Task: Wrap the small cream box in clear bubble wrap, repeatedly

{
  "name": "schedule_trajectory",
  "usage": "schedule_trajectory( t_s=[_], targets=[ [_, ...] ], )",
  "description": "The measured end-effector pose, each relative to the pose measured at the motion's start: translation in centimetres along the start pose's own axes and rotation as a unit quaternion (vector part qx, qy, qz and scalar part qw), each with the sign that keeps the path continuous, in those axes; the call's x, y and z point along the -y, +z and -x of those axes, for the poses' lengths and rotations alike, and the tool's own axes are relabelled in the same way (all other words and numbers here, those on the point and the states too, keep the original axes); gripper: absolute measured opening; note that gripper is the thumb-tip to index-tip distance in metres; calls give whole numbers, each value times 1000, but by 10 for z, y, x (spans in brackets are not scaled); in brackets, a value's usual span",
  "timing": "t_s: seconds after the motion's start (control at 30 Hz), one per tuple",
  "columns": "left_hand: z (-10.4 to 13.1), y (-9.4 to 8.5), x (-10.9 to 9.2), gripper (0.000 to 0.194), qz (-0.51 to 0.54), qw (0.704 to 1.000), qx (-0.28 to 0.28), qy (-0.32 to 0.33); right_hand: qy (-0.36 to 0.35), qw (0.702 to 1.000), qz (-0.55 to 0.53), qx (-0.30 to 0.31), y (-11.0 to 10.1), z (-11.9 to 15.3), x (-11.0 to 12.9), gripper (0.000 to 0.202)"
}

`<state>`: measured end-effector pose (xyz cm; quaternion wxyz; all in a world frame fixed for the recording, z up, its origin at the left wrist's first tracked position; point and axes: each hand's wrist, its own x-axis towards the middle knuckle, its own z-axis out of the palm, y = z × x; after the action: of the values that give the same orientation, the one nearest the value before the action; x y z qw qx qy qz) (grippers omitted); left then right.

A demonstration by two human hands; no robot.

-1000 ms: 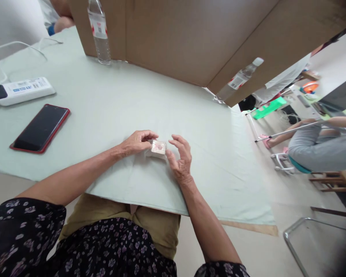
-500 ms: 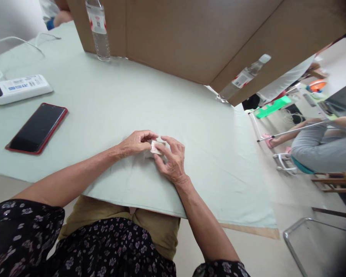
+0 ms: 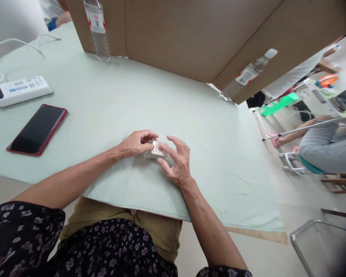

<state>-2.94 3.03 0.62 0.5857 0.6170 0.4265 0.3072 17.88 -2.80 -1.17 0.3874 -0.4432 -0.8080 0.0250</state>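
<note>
A small whitish block-shaped pack (image 3: 158, 150) with faint reddish marks on top rests on the cloth near the front edge of the table. Its kind is too small to make out. My left hand (image 3: 137, 143) has its thumb and bent fingers closed on the pack's left end. To the right of the pack, my right hand (image 3: 177, 159) is spread, thumb and fingers apart. The right index fingertip is blurred and hovers over or lightly touches the pack's right side; which one I cannot tell.
Left on the pale green cloth (image 3: 118, 96) lie a red-cased phone (image 3: 37, 130) and a white labelled device (image 3: 23, 90) with a cable. Behind stand a cardboard panel (image 3: 173, 34) and two water bottles (image 3: 100, 38). A seated person (image 3: 325, 146) is at right.
My right hand has drawn back to the right and its fingers have spread off the pack, showing more of its top. My left hand stays at the pack. The view has shifted slightly.
</note>
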Motion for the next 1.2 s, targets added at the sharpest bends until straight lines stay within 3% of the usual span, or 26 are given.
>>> schedule_trajectory(
  t_s=[0.13,0.27,0.37,0.47,0.67,0.93,1.2],
  targets=[
    [0,0,1,54,-26,1000,12,11,2,999,12,31,5,-3,1,29],
    [-1,-2,2,54,-14,1000,4,9,56,997,-53,-20,0,-3,-4,23],
    [-1,-7,2,51,-5,1000,-24,13,120,986,-87,-71,-7,0,-11,20],
    [-3,-13,2,49,-3,998,-53,18,138,982,-94,-91,-9,0,-15,14],
    [-3,-16,2,49,-64,996,-52,25,117,986,-104,-52,-4,-3,-10,11],
    [0,-14,0,47,-134,989,-47,46,112,986,-113,-44,-6,-2,-11,12],
    [2,-14,-2,54,-183,981,-3,64,88,992,-93,5,-8,-1,-6,38]
  ],
)
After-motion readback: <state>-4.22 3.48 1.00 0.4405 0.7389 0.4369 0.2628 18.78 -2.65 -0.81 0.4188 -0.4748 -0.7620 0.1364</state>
